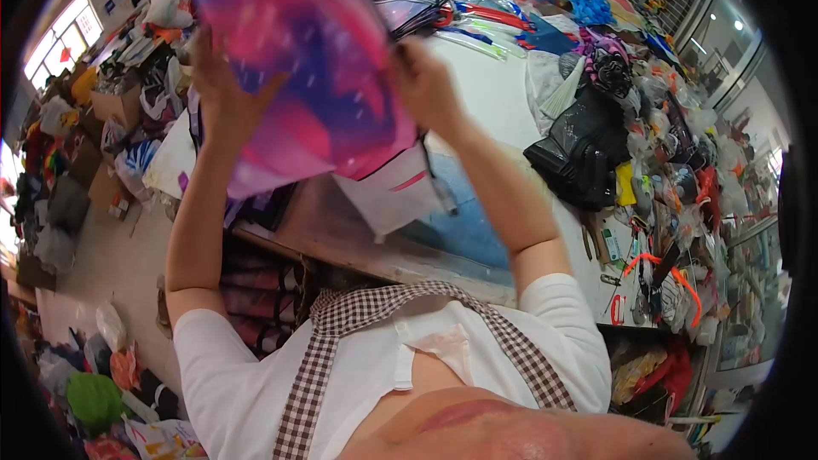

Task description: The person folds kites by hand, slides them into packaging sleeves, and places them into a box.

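Observation:
A pink, purple and blue printed sheet (298, 68), perhaps fabric, is raised over the worktable and smeared by motion. My left hand (228, 98) grips its left edge, with the thumb lying across the front. At the opposite edge, my right hand (426, 89) is closed on the dark-trimmed border. Below the sheet is a white piece with a pink stripe (394, 192); I cannot tell whether the two are joined. Most of the fingers are hidden behind the sheet or blurred.
The worktable (486, 89) has a white top and a blue patch near me. Black folded material (584, 149) lies on its right side, near scissors (594, 234) and small tools. Colourful materials pile up along the back. Boxes (111, 187) and bags crowd the left.

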The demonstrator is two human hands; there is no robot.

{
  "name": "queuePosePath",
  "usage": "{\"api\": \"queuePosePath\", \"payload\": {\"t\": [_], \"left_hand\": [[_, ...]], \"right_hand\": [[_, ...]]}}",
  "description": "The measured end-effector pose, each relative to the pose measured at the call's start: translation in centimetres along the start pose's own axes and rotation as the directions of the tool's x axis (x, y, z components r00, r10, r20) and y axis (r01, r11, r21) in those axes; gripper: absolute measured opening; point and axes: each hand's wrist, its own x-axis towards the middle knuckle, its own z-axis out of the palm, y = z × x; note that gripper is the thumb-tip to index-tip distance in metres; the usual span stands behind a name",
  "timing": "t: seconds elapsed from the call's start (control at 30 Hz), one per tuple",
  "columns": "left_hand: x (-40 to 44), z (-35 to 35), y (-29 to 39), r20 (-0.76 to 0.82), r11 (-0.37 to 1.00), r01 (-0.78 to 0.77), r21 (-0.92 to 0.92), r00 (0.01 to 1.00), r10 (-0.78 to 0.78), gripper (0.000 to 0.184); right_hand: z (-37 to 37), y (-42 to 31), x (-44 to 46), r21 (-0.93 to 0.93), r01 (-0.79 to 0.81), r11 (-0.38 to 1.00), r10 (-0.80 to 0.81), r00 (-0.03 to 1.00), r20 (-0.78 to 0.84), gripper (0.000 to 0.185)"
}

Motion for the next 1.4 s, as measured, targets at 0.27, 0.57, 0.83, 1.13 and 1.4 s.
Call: {"api": "queuePosePath", "payload": {"t": [0.27, 0.57, 0.83, 1.13, 1.4], "left_hand": [[0.7, 8.4, -10.1, 0.868, 0.515, 0.803, -0.299, 0.454, -0.203, 0.067], [1.7, 21.9, -9.0, 0.515, 0.701, 0.531, -0.476, 0.815, -0.268, 0.027], [6.8, 11.4, -9.0, -0.102, 0.973, -0.156, -0.169, 0.985, 0.14, 0.012], [-15.7, 3.1, -4.1, 0.979, 0.96, -0.258, -0.105, 0.146, 0.146, 0.016], [-20.1, 7.8, 17.2, 0.678, 0.802, 0.12, -0.586, 0.614, 0.403, 0.043]], "right_hand": [[-17.0, -5.1, 14.1, -0.29, 0.292, 0.912, -0.339, 0.932, -0.13, 0.023], [-23.0, 3.6, 19.3, -0.525, 0.276, 0.805, -0.437, 0.875, -0.209, 0.022], [-26.7, 2.0, 7.0, -0.522, 0.103, 0.847, -0.215, 0.963, -0.16, 0.03], [-16.5, 9.6, -21.4, 0.016, -0.245, 0.969, 0.228, 0.922, 0.313, 0.028], [-16.3, 12.0, -28.0, -0.316, -0.491, 0.812, 0.581, 0.631, 0.515, 0.023]]}}
